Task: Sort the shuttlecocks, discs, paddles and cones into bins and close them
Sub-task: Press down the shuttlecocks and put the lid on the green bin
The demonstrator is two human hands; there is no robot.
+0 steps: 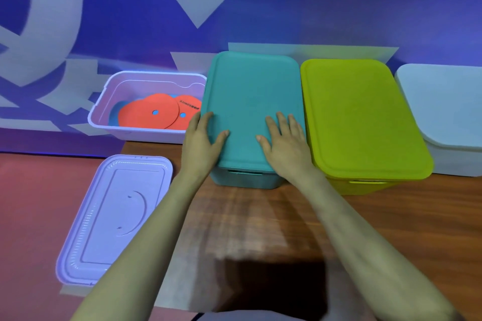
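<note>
Both hands lie on the flat teal plastic lid [250, 91], which sits on the teal rectangular plastic bin [245, 180] at the middle of the row, toward 12 o'clock. The left hand [202, 135] straddles the lid's 9 o'clock edge with its thumb on top and its fingers stretched along the rim. The right hand [283, 141] rests palm-down on the lid's near half, fingers straight and spread. Neither hand is curled round anything. At 10 o'clock, touching the teal bin's side, stands the open pale lilac plastic bin [146, 134]. It holds flat round orange discs [146, 114] with small centre holes, overlapping one another, and a bit of blue shows beneath them. Its pale lilac rectangular lid [117, 216] lies loose at 8 o'clock, beside the left forearm, overhanging the left edge of the brown wooden table [260, 216]. At 2 o'clock, just beside the teal bin, is the lime-green plastic bin [365, 187] with its lime-green lid [360, 117] on. At 3 o'clock a white lidded plastic bin [448, 101] is cut off by the frame's edge.
</note>
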